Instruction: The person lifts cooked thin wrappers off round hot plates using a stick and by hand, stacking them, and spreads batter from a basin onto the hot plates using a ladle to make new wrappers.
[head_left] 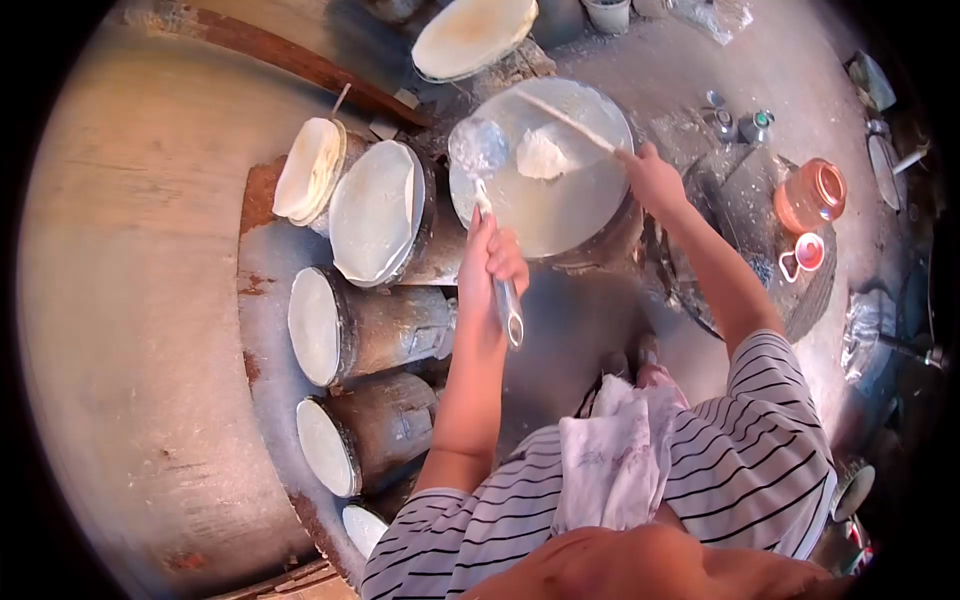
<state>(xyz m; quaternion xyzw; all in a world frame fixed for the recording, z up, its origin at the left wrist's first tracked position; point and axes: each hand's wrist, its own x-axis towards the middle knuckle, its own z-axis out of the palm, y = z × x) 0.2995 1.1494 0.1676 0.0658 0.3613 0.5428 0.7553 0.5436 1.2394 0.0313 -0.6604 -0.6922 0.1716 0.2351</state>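
My left hand (493, 252) is wrapped round the handle of a metal ladle (478, 148), whose bowl is over the left side of a large round griddle (590, 215). A thin wooden stick (562, 118) is held in my right hand (654, 180) at the griddle's right edge and reaches up and left across it. Between ladle and stick, a pale mound of batter (541, 155) lies on the griddle.
Round pans with pale sheets (375, 212) stand on cylindrical stoves at the left, near stacked flat sheets (308, 170). Another pan (475, 38) is at the top. An orange jar (808, 195), a red-and-white mug (808, 252) and bottles (757, 124) stand at the right.
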